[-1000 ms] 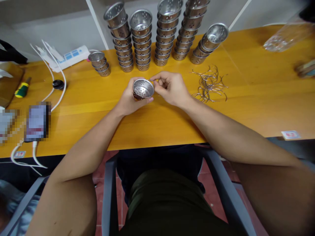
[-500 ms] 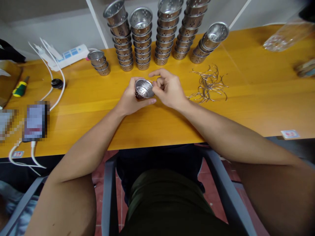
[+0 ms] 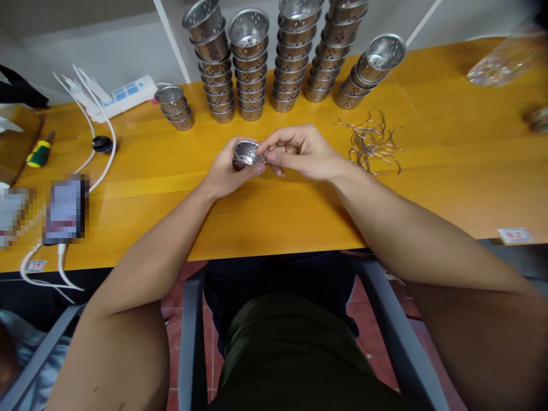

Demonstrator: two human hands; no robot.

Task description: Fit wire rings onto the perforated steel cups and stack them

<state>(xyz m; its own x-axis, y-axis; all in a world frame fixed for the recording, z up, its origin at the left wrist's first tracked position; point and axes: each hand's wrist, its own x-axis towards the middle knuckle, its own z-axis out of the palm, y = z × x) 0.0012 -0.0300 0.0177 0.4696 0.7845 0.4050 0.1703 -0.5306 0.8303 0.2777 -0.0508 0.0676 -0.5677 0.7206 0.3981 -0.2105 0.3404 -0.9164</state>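
A yellow wooden table [image 3: 299,217] is being worked at, small metal parts laid out along it.

A small perforated steel cup [image 3: 245,154] is being cradled by the left hand [image 3: 226,171], fingers curled round it, mouth tilted rightward so that its rim is being pinched by the right hand [image 3: 302,153]. Stacks of perforated steel cups [image 3: 257,63] are being kept behind; a heap of bent wire pieces [image 3: 371,142] is lying near the right hand.

Right hand closes onto the cup's rim

The right hand [image 3: 302,153] has flattened, its fingertips [image 3: 262,155] now pinching at the rim of the perforated steel cup [image 3: 245,154]; the cup, in the left hand [image 3: 225,168], has tilted so less of its inside shows.
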